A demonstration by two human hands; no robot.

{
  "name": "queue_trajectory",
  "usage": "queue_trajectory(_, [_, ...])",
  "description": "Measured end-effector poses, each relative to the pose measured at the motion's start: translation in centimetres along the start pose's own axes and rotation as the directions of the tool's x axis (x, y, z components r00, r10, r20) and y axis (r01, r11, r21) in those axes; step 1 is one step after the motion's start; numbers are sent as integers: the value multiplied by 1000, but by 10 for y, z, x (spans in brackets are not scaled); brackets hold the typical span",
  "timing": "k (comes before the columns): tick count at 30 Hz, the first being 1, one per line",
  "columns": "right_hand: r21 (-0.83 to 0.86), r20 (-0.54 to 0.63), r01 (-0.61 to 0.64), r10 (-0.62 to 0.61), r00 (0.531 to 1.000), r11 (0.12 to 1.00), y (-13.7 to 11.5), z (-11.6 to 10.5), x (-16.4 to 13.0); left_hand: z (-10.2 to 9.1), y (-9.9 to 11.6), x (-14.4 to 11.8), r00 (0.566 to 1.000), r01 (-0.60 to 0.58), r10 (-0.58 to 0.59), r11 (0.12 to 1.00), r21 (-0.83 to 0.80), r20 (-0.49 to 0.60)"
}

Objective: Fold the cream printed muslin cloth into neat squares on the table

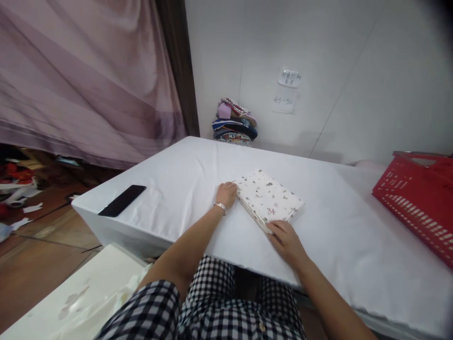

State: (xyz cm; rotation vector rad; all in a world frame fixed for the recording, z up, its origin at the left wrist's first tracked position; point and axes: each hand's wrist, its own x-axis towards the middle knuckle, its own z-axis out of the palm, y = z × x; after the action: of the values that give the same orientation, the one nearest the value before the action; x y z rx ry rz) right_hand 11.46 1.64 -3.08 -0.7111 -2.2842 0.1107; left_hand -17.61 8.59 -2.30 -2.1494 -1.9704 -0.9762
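Note:
On the white-covered table lies a folded white cloth with small scattered prints, its layers showing along the left edge. My left hand, with a bracelet at the wrist, has its fingers closed on the left corner. The near corner is pinched by my right hand, fingers on top and thumb low at the side. Whether the cloth is a garment or a sheet I cannot make out.
A black phone-like slab lies at the table's left end. To the right stands a red plastic basket. Folded clothes are stacked behind the table by the wall. A white surface sits low at my left, below a pink curtain.

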Motion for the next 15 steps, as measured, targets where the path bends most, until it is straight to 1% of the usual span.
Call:
queue_trajectory(3, [2, 22, 7, -7, 1000, 1000, 1, 0, 0, -1, -21, 5, 1000, -11, 11, 1000, 2, 0])
queue_trajectory(5, [9, 32, 3, -3, 999, 1000, 2, 1, -1, 1, -28, 4, 998, -58, 58, 998, -2, 15])
queue_trajectory(7, [18, 32, -8, 8, 999, 1000, 2, 1, -1, 2, -29, 3, 991, -124, 124, 992, -16, 57])
queue_trajectory(9, [23, 36, -20, 19, 999, 1000, 2, 0, -1, 2, -27, 3, 979, -165, 169, 985, -43, 114])
queue_trajectory(12, [28, 42, -34, 33, 999, 999, 2, 0, -1, 0, -24, 6, 969, -161, 171, 984, -69, 175])
queue_trajectory(15, [28, 38, -35, 34, 999, 999, 3, 1, -2, -2, -22, 8, 969, -160, 170, 985, -71, 178])
